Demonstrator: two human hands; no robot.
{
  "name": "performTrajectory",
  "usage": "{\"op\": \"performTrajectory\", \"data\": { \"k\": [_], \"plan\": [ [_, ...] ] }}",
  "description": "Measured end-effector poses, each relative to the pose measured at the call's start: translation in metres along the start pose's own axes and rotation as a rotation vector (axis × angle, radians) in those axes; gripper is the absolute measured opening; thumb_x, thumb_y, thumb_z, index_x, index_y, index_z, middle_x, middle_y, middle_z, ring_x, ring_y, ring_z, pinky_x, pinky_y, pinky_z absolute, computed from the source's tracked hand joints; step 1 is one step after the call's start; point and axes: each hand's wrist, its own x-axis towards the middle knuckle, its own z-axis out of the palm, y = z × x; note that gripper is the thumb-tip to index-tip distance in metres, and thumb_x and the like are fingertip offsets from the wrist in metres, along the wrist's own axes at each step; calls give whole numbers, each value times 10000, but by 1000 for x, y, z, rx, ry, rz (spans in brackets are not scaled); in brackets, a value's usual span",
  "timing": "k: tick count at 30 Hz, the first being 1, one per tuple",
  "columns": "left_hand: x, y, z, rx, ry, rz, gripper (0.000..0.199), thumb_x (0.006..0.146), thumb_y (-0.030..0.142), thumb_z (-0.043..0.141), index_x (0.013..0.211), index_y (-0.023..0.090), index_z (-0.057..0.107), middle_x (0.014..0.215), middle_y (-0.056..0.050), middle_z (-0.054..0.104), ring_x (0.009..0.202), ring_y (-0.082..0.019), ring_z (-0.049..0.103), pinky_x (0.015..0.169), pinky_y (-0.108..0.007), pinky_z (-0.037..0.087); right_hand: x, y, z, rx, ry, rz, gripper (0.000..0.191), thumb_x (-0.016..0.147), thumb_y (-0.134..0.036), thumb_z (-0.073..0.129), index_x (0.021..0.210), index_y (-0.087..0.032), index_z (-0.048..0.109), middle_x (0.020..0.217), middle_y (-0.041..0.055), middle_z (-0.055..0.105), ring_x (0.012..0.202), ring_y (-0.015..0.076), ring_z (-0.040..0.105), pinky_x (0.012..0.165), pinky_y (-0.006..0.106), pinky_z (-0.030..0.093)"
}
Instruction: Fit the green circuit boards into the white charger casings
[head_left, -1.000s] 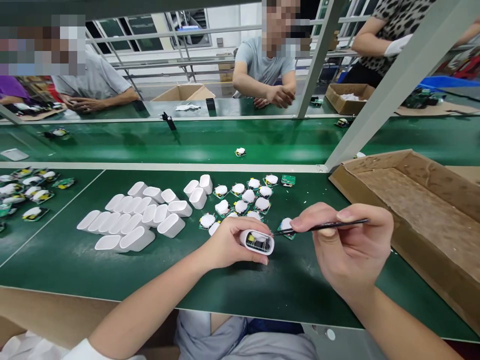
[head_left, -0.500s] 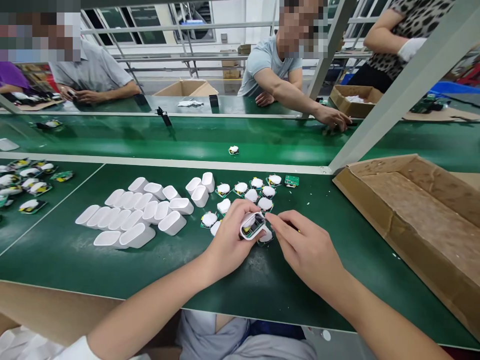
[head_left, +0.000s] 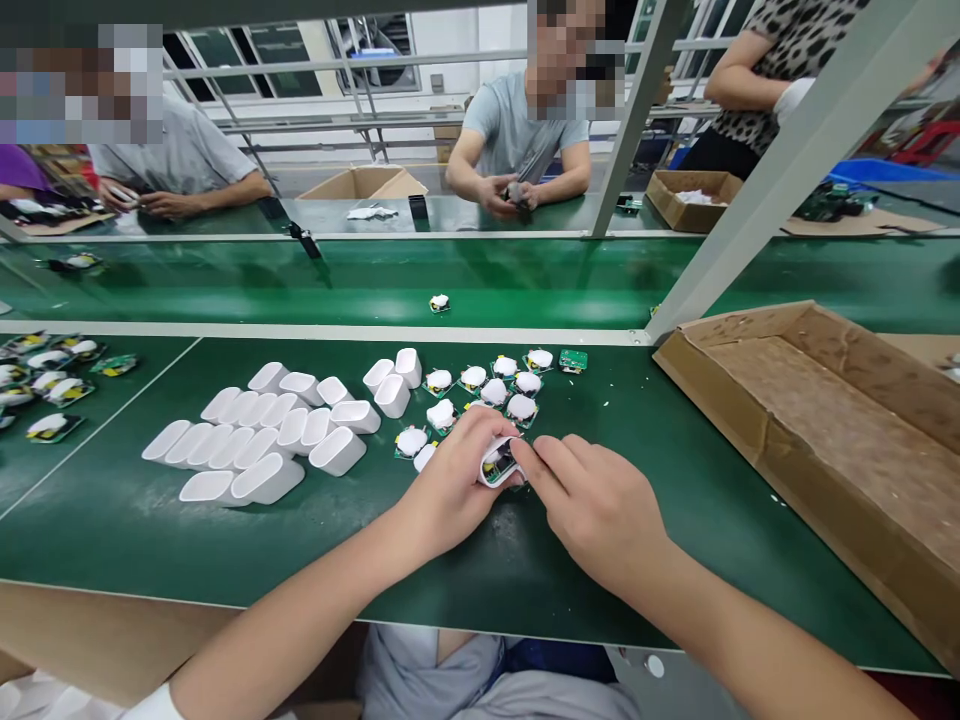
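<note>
L hand (head_left: 454, 490) curled tight round white plastic case (head_left: 499, 466); R hand (head_left: 592, 510) half-open, fingertips on it, grip unclear.
Desk (head_left: 112, 520): approx 20 empty shells (head_left: 259, 448) at 9 o'clock, approx 12 PCBs (head_left: 472, 377) at 12.

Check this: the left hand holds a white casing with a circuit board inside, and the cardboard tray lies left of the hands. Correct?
No: the left hand holds the white casing with a circuit board inside, but the head view shows the cardboard tray right of the right hand, not left.
</note>
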Motion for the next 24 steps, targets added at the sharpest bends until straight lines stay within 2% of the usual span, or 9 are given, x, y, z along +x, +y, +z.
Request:
{"op": "performTrajectory", "data": {
  "k": [3, 7, 9, 12, 20, 24],
  "plan": [
    [2, -3, -1, -66, -59, -53, 181, 814, 160, 599, 956, 197, 494, 970, -40, 524, 890, -156, 519, 781, -282, 437, 0, 1, 1, -12, -30, -5, 274, 931, -61, 398, 976, -66, 668, 670, 33, 541, 584, 158, 408, 511, 314, 267],
    [6, -3, -1, -131, -101, -132, 182, 790, 175, 630, 926, 190, 512, 940, -28, 545, 873, -156, 518, 763, -279, 425, -2, 9, 2, 188, -57, 169, 361, 834, 6, 389, 1011, -136, 670, 764, 26, 586, 622, 137, 465, 513, 286, 283],
    [6, -2, -1, -145, -94, -145, 175, 784, 173, 631, 911, 188, 512, 939, -28, 548, 871, -157, 517, 763, -281, 423, -2, 10, 0, 218, -26, 195, 369, 814, 6, 395, 1012, -138, 671, 784, 27, 596, 629, 135, 470, 521, 281, 292],
    [5, -2, 0, -152, -99, -149, 160, 783, 174, 628, 888, 191, 509, 949, -30, 551, 880, -162, 521, 773, -288, 427, -2, 8, -2, 203, -5, 166, 362, 819, -6, 386, 1006, -123, 673, 765, 31, 595, 607, 142, 447, 522, 287, 292],
    [2, -2, 1, -125, -138, -153, 183, 800, 209, 626, 943, 197, 512, 980, -39, 553, 911, -170, 534, 812, -305, 443, -4, 3, 1, 139, -45, 114, 334, 834, -1, 387, 979, -116, 665, 763, 40, 587, 615, 146, 433, 539, 307, 279],
    [2, 2, -2, -121, -166, -163, 194, 786, 194, 643, 928, 194, 510, 964, -32, 559, 899, -165, 538, 802, -299, 443, -4, -2, 1, 67, -39, 66, 315, 880, -2, 372, 950, -101, 662, 694, 32, 546, 592, 147, 399, 522, 311, 262]
  ]
}}
